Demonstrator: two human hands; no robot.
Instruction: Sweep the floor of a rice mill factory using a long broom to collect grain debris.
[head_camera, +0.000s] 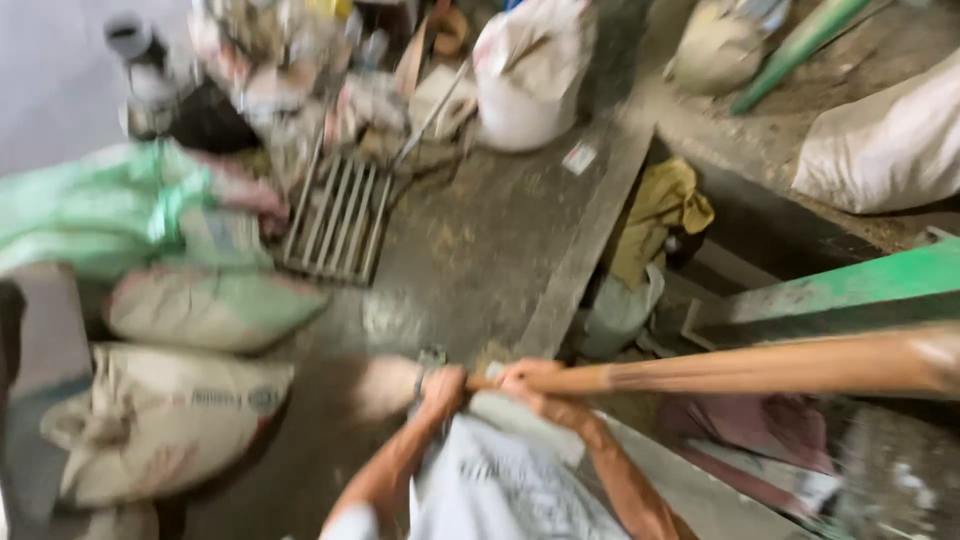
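A long wooden pole (760, 368) runs from the lower middle out to the right edge. My left hand (443, 389) is shut around its near end, and my right hand (533, 385) grips it just beside the left. Both forearms rise from the bottom, with my pale shirt (500, 480) between them. The picture is blurred by motion.
Filled sacks (160, 420) lie stacked at the left on a dusty concrete floor. A metal grate (335, 215) lies further back, a white sack (525, 75) behind it. A green metal frame (840, 290) and a yellow cloth (660, 205) sit on the right.
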